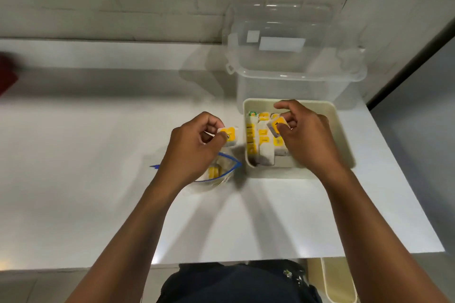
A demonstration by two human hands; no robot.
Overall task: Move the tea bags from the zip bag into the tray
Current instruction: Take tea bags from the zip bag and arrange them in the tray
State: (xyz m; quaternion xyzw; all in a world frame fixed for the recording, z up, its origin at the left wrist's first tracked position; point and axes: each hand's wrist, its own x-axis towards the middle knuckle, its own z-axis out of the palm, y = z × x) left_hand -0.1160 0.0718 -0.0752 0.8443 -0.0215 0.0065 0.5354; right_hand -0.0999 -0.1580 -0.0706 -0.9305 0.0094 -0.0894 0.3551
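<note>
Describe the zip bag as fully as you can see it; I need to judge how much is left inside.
The zip bag is clear, soft plastic with a blue zip strip along its mouth, which gapes open towards the tray. It lies crumpled on the white table, just left of the tray. The left hand hovers over it and hides most of it. A few yellow-and-white tea bags show through the plastic; their count cannot be told.
</note>
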